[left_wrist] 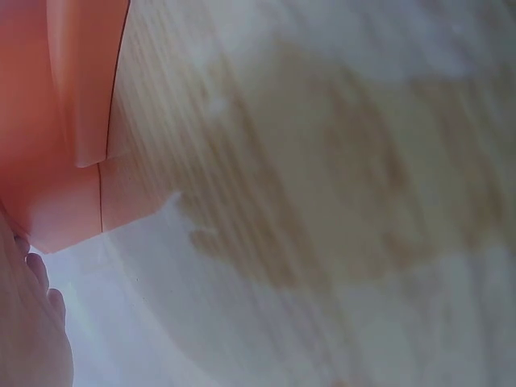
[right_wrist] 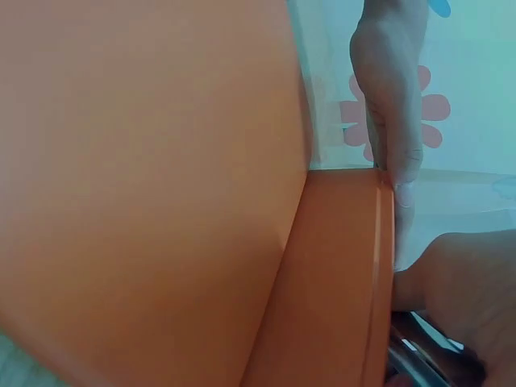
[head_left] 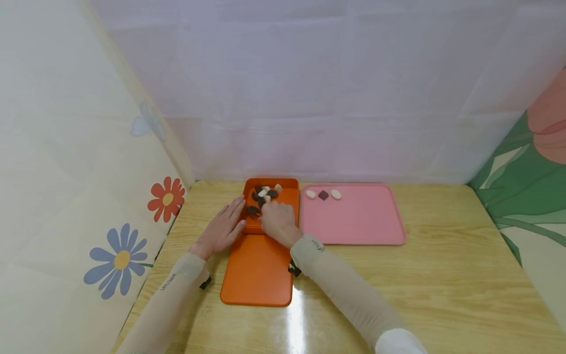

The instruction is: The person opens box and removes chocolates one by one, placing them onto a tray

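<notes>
My left hand (head_left: 221,229) lies with straight fingers along the left wall of an orange box (head_left: 289,183). My right hand (head_left: 279,221) reaches over the box's front wall, its fingers curled down among several small dark and white pieces (head_left: 272,193). In the right wrist view, a dark shiny thing (right_wrist: 423,351) shows right under that hand; whether the fingers pinch it I cannot tell. An orange lid-like panel (head_left: 258,270) lies flat in front of the box. The left wrist view catches the box's orange side (left_wrist: 81,81) and a few fingertips (left_wrist: 56,302).
A pink tray (head_left: 353,221) stands just right of the box. Along its back edge sit two white oval pieces (head_left: 336,194) with a dark diamond-shaped piece (head_left: 323,195) between them. Walls with printed flowers (head_left: 122,259) border the wooden table (head_left: 442,295).
</notes>
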`<state>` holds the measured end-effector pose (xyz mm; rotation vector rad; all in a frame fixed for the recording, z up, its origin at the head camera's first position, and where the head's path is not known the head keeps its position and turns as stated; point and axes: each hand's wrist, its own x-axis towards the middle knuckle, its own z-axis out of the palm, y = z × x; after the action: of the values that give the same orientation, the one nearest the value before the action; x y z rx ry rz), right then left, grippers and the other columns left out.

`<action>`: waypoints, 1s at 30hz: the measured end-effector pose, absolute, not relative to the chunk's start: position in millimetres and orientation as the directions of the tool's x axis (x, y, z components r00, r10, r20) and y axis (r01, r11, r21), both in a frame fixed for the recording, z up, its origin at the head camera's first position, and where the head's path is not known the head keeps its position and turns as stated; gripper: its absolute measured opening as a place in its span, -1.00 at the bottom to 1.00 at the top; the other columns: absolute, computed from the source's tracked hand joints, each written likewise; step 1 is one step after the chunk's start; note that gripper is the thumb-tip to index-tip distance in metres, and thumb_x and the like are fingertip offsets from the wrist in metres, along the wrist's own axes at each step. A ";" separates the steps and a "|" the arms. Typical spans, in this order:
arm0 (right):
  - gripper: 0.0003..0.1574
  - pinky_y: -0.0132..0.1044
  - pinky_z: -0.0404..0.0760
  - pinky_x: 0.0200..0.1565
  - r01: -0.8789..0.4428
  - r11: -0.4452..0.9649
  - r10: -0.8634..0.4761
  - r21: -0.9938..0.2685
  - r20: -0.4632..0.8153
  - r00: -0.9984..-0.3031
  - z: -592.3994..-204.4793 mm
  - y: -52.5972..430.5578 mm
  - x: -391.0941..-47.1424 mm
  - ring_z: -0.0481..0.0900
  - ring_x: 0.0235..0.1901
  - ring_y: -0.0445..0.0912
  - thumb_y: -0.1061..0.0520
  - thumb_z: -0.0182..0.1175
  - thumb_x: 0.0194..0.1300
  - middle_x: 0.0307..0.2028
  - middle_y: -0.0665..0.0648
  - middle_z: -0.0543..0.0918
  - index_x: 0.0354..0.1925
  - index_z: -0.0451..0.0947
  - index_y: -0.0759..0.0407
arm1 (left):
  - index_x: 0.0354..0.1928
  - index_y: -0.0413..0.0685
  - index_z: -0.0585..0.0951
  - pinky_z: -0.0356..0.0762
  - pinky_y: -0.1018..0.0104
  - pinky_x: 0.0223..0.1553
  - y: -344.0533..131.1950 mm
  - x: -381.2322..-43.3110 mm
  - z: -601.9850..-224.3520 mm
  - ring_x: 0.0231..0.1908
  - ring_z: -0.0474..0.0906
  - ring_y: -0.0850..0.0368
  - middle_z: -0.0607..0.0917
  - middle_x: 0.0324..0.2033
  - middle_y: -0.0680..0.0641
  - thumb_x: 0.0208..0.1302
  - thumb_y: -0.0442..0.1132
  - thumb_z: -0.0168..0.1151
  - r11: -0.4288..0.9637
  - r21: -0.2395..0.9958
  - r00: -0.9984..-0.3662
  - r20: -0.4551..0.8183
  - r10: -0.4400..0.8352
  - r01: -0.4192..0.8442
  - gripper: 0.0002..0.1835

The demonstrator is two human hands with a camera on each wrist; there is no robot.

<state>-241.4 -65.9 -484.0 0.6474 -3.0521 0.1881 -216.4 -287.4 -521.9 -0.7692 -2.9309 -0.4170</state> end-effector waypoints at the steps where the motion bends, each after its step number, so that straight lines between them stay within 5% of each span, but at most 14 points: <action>1: -0.61 -0.17 0.68 -0.49 -0.407 0.906 -0.405 -0.115 0.042 -0.913 -483.4 -65.6 -240.9 0.59 -0.59 -0.08 -0.29 0.31 0.50 -0.41 0.01 0.73 -0.20 0.81 -0.06 | 0.68 -0.31 0.09 0.02 -0.26 0.64 -287.4 -216.4 -521.9 0.68 0.02 -0.18 0.08 0.70 -0.22 0.70 -0.09 -0.01 0.837 0.240 -0.870 0.148 0.469 0.492 -0.28; 12: -0.58 -0.16 0.70 -0.46 -0.405 0.906 -0.399 -0.124 0.071 -0.914 -478.2 -58.1 -238.0 0.62 -0.56 -0.07 -0.30 0.32 0.48 -0.44 0.01 0.72 -0.11 0.81 -0.03 | 0.67 -0.34 0.11 0.04 -0.28 0.63 -287.5 -216.2 -523.3 0.67 0.05 -0.21 0.10 0.69 -0.26 0.71 -0.08 -0.02 0.835 0.236 -0.867 0.167 0.470 0.498 -0.29; 30: -0.51 -0.24 0.50 -0.64 -0.383 0.890 -0.381 -0.248 0.058 -0.923 -470.1 -37.0 -233.0 0.53 -0.67 -0.13 -0.24 0.32 0.50 -0.59 0.02 0.58 -0.47 0.69 0.01 | 0.67 -0.35 0.12 0.07 -0.30 0.61 -287.0 -216.2 -522.2 0.66 0.06 -0.24 0.10 0.69 -0.27 0.70 -0.09 0.00 0.830 0.234 -0.862 0.181 0.474 0.506 -0.29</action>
<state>-233.0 -37.0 -470.1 0.6151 -3.0467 0.4019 -216.2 -287.0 -522.2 -0.7782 -2.8945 -0.4190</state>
